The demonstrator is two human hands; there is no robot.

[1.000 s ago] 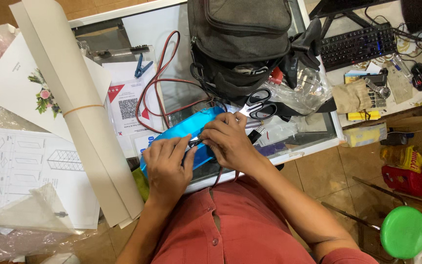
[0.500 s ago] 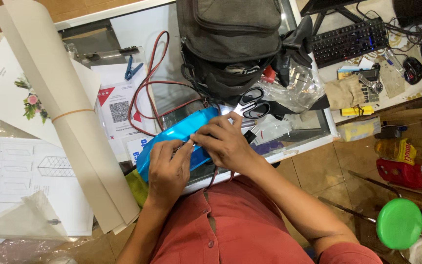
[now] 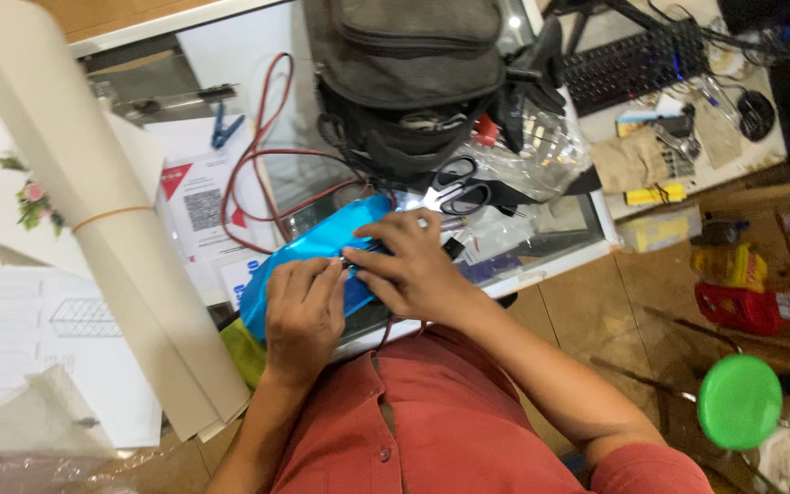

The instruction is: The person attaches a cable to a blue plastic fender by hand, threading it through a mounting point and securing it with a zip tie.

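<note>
A shiny blue pouch lies on the glass table just in front of me. My left hand presses on its near end, fingers curled over the edge. My right hand grips the pouch's upper edge, thumb and fingers pinched where the two hands meet. A small dark part sits between the fingertips; I cannot tell what it is. Black-handled scissors lie just beyond my right hand.
A grey backpack stands behind the pouch, with red cables looping beside it. A rolled cream sheet with a rubber band lies at left over printed papers. A keyboard sits far right. A green lid is low at right.
Both hands stay on the blue pouch with only small finger shifts. The view has drifted, so the backpack and table sit slightly more to the left and higher.
</note>
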